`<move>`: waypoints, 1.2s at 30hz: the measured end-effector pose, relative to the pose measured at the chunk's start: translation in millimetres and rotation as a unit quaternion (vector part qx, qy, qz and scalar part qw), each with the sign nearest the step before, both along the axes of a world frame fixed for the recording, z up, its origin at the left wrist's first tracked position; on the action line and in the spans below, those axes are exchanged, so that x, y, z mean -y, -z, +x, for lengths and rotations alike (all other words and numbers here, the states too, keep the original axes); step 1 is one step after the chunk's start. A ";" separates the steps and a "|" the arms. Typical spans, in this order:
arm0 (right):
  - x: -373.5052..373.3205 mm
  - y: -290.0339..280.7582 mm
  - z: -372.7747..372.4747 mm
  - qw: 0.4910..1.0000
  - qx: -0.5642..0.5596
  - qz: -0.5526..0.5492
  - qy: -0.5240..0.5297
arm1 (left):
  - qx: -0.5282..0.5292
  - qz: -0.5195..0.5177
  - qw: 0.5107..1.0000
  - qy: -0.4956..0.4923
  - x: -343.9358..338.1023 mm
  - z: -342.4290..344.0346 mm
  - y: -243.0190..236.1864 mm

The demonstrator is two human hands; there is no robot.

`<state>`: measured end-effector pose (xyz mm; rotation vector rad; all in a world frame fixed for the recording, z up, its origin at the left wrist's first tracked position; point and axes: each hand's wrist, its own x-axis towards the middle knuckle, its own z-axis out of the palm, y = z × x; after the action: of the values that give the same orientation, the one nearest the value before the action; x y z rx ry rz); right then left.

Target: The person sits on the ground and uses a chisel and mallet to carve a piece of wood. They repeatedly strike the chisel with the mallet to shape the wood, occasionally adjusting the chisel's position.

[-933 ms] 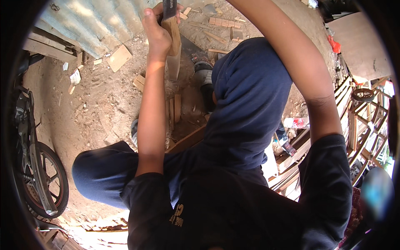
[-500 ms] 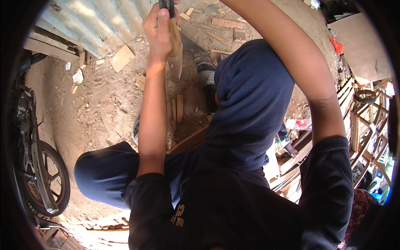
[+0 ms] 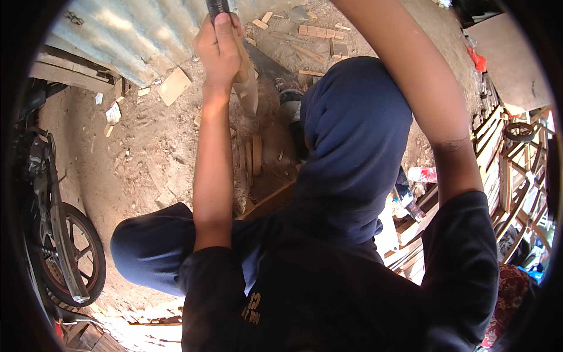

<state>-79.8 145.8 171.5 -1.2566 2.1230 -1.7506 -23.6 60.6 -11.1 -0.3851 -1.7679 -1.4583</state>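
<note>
My left hand (image 3: 220,50) is raised at the top of the view and closed around a pale, narrow wooden piece (image 3: 247,88) that hangs down from the fist. Its thumb presses on a dark, flat tool (image 3: 217,7) that runs out past the top edge. My right forearm (image 3: 422,100) reaches up on the right and leaves the picture at the top, so that hand is hidden. Below lie my knees in dark blue cloth (image 3: 352,146) and my dark shirt.
A corrugated metal sheet (image 3: 129,35) and wood offcuts (image 3: 319,30) lie on the dirt ground. A power tool (image 3: 290,97) rests near the knee. A motorcycle wheel (image 3: 73,252) stands at left, and wooden frames (image 3: 516,158) are stacked at right.
My left hand with the wooden piece has shifted slightly left and the piece now tilts down to the right. The right arm stays raised.
</note>
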 end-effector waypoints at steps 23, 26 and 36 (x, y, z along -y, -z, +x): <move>-244.4 477.2 124.5 0.778 0.296 0.475 0.285 | 0.025 0.072 0.997 0.009 13.4 -8.3 4.1; -247.2 481.0 113.9 0.796 0.271 0.474 0.261 | 0.018 0.066 0.998 0.006 12.5 -8.3 4.4; -224.5 480.6 75.4 0.736 0.268 0.530 0.325 | 0.025 0.028 0.999 -0.010 11.1 -3.9 0.5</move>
<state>-4.4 370.3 -309.1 0.2939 2.5452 -0.4989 -27.5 49.5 -11.5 -0.3037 -1.7608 -1.5115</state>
